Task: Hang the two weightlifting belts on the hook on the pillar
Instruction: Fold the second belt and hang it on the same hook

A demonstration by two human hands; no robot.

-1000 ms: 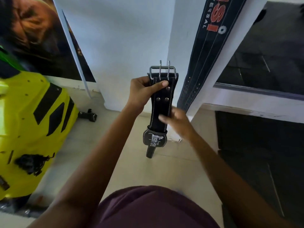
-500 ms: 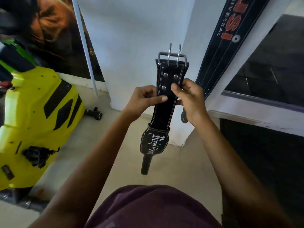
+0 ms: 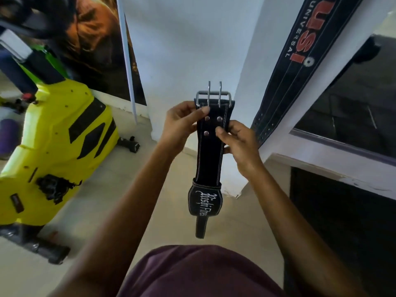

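Note:
I hold a black leather weightlifting belt (image 3: 209, 159) upright in front of me, its steel two-prong buckle (image 3: 213, 97) on top and its loose end hanging toward the floor. My left hand (image 3: 182, 125) pinches the belt just under the buckle. My right hand (image 3: 240, 144) grips its right edge a little lower. A second black belt (image 3: 300, 61) with red lettering hangs down the right side of the white pillar (image 3: 188, 50). The hook is out of view above.
A yellow and black exercise machine (image 3: 53, 151) stands on the floor at the left. A poster (image 3: 96, 50) covers the wall behind it. A dark glass panel (image 3: 347, 116) with a white sill runs along the right.
My left hand has moved up the belt to just under the buckle. The right hand rose from the belt's lower part and took hold of its right edge.

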